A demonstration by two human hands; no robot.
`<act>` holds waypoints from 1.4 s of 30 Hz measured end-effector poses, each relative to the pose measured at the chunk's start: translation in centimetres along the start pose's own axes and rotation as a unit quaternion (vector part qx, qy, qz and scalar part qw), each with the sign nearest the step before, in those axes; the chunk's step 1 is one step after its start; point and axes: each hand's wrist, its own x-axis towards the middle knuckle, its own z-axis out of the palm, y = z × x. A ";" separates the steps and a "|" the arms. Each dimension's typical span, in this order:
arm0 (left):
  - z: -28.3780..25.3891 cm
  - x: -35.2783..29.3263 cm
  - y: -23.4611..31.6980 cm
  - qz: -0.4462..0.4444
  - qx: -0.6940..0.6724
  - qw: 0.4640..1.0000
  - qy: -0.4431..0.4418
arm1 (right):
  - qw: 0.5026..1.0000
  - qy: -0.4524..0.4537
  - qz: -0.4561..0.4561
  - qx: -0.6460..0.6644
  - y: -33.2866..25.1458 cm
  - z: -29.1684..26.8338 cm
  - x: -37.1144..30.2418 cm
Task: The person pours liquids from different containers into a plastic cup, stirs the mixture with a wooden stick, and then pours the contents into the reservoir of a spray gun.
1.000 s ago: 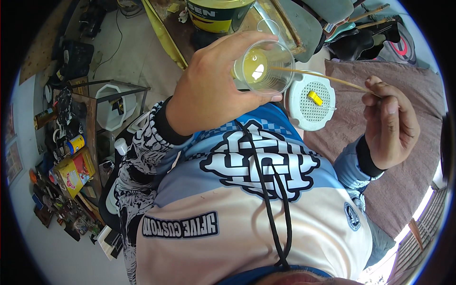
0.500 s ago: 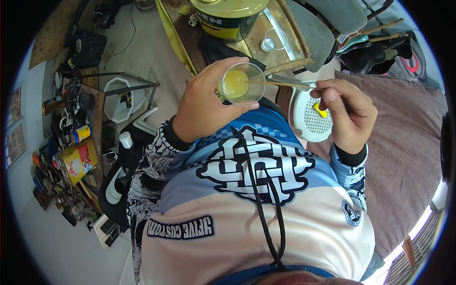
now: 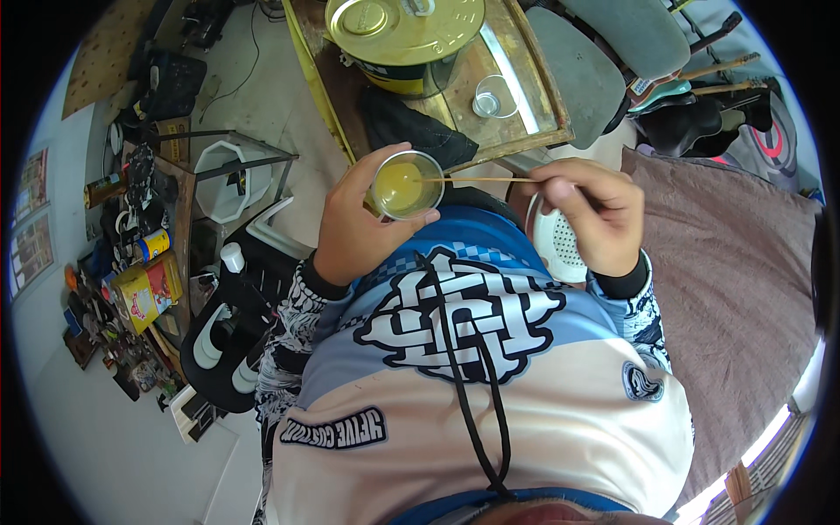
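Note:
My left hand (image 3: 354, 227) is wrapped round a clear plastic cup (image 3: 438, 198), tilted so its mouth faces up toward me. Yellowish liquid (image 3: 398, 185) lies inside it. Between the thumb and fingers of my right hand (image 3: 599, 210) is a thin wooden stick (image 3: 486, 179), held nearly level. Its far tip reaches into the cup at the liquid. On the wooden table ahead stands a second clear cup (image 3: 497, 94) with a little colourless liquid in it. A black cloth (image 3: 411, 131) lies near that table's front edge.
A large metal paint can (image 3: 407, 35) with a gold lid stands on the wooden table (image 3: 547, 109). A white perforated stool seat (image 3: 560, 241) is partly behind my right hand. At left are a black chair (image 3: 219, 367) and a cluttered shelf; a brown cloth (image 3: 726, 324) spreads at right.
Both hands have moved left and a little down, with the cup and stick still in them. The view has shifted, and the yellow thing on the stool is now hidden.

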 end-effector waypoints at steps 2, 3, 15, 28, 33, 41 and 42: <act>0.4 0.4 -0.2 -0.012 -0.008 1.000 0.007 | 0.991 -0.047 -0.048 -0.119 1.1 -0.7 1.1; 0.6 0.6 -0.3 -0.009 -0.008 1.000 0.014 | 0.999 -0.015 0.049 0.010 1.1 -0.7 1.1; 2.5 1.4 -2.5 -0.058 -0.058 0.990 0.115 | 0.903 0.123 0.091 0.401 11.5 -13.1 5.2; 0.6 -2.0 -3.5 -0.111 -0.067 0.966 0.222 | 0.939 0.141 0.217 0.226 17.8 -12.6 3.6; -0.3 -4.5 -3.9 -0.149 -0.050 0.961 0.229 | 0.959 0.109 0.173 0.198 14.7 -8.9 3.4; -1.2 -10.4 -5.7 -0.154 -0.056 0.947 0.275 | 0.981 0.154 0.094 0.064 15.6 -5.2 2.0; -1.2 -11.5 -5.9 -0.149 -0.067 0.945 0.284 | 0.983 0.148 0.092 0.061 16.2 -4.5 1.0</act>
